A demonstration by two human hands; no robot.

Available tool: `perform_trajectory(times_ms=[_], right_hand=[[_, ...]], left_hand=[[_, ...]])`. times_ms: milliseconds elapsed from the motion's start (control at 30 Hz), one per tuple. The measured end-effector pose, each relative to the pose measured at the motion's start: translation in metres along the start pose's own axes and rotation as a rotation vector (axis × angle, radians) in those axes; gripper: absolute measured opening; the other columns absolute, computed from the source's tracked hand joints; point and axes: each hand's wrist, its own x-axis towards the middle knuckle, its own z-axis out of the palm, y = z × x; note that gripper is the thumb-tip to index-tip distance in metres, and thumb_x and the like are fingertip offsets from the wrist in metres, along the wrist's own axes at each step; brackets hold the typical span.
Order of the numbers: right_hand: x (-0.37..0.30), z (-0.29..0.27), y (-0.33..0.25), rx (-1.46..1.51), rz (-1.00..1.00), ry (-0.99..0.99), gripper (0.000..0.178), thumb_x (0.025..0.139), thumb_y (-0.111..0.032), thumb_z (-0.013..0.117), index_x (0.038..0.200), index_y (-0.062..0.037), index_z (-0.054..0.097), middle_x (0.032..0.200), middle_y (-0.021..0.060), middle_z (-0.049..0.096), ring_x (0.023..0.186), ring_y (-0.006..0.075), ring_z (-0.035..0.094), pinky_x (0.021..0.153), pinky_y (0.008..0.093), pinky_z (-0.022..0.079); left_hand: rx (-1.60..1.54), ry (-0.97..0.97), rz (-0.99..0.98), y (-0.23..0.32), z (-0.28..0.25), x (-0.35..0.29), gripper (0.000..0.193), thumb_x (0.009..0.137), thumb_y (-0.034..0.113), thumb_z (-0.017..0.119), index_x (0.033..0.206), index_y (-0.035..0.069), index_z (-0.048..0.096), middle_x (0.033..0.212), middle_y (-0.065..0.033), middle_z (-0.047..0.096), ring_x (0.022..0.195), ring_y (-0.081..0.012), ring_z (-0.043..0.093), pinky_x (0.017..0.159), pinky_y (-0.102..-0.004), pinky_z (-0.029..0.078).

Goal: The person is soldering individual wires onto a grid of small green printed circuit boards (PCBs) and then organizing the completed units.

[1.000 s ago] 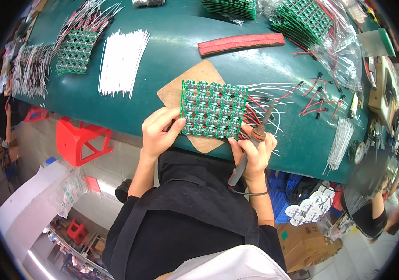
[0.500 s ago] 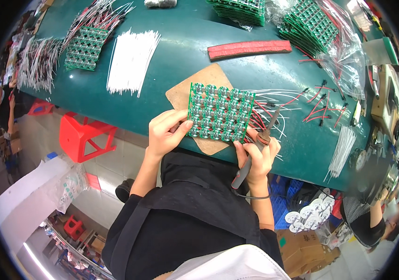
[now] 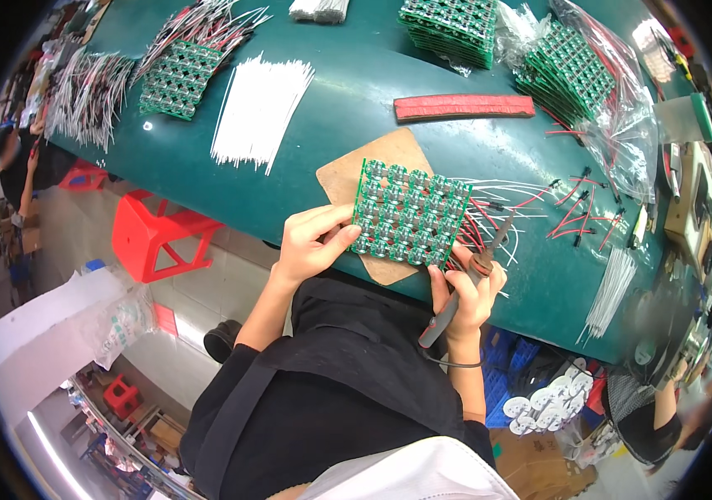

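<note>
A green circuit board panel (image 3: 410, 212) with rows of small round units is held up between my hands, over a tan square board (image 3: 342, 179). My left hand (image 3: 313, 242) is closed on its left edge, thumb in front. My right hand (image 3: 468, 292) pinches its lower right corner and also holds a soldering iron (image 3: 442, 321), whose dark tip points up and away to the right. White and red wires (image 3: 498, 196) stick out from behind the panel's right side; where they join it is hidden.
Stacked green panels (image 3: 449, 32) stand at the far side, near a red strip (image 3: 464, 107). White wires (image 3: 260, 112) and another panel (image 3: 179, 79) lie at left. Small red-black leads (image 3: 577, 212) and a white wire bundle (image 3: 610, 292) lie at right. A red stool (image 3: 152, 237) stands beside the table.
The view has shifted slightly, so the whole scene sits a little to the right and lower. Both hands keep their hold on the panel, and the iron stays in my right hand.
</note>
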Motion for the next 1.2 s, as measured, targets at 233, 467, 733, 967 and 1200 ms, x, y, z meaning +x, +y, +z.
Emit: perform_trajectory(times_ms=[233,467,733,967,1200], right_hand=[[0.000,-0.004,0.000,0.015,-0.007,-0.035,0.043,0.074,-0.010,0.084,0.101,-0.0139,0.051,0.106,0.0151,0.070,0.103,0.0343,0.058,0.093,0.0451,0.042],[-0.002,-0.005,0.002,0.090,-0.015,0.005,0.039,0.078,-0.008,0.081,0.101,-0.0126,0.050,0.108,0.0181,0.068,0.102,0.0348,0.058,0.088,0.0421,0.048],[0.012,-0.005,-0.003,0.165,-0.034,0.019,0.034,0.084,-0.009,0.076,0.098,-0.0108,0.046,0.108,0.0218,0.068,0.103,0.0348,0.056,0.093,0.0450,0.045],[0.037,-0.021,0.000,0.162,0.028,0.320,0.027,0.090,-0.015,0.070,0.099,-0.0100,0.045,0.108,0.0258,0.067,0.103,0.0363,0.057,0.101,0.0485,0.038],[0.031,-0.045,0.030,-0.007,0.085,0.306,0.018,0.094,-0.001,0.059,0.104,-0.0034,0.044,0.114,0.0281,0.062,0.103,0.0361,0.061,0.096,0.0468,0.046]], left_hand=[[-0.197,-0.034,-0.119,0.012,-0.005,-0.003,0.024,0.089,0.007,0.071,0.110,-0.004,0.068,0.082,-0.0036,0.065,0.061,-0.0036,0.053,0.054,-0.0196,0.043],[-0.387,-0.016,-0.196,0.015,-0.001,-0.010,0.025,0.090,0.006,0.071,0.111,-0.006,0.067,0.085,-0.0025,0.064,0.064,-0.0027,0.052,0.056,-0.0189,0.042],[-0.601,-0.031,-0.305,0.012,-0.008,-0.011,0.027,0.092,0.010,0.069,0.114,-0.006,0.066,0.089,-0.0016,0.065,0.068,-0.0029,0.054,0.060,-0.0188,0.044],[-1.092,0.314,-0.630,-0.004,-0.034,-0.003,0.027,0.090,0.011,0.071,0.115,0.002,0.067,0.088,0.0037,0.067,0.054,0.0019,0.041,0.048,-0.0187,0.031],[-0.842,1.026,-0.112,-0.004,-0.165,0.064,0.010,0.094,0.012,0.066,0.102,0.006,0.063,0.073,0.0077,0.052,0.052,-0.0009,0.036,0.047,-0.0189,0.027]])
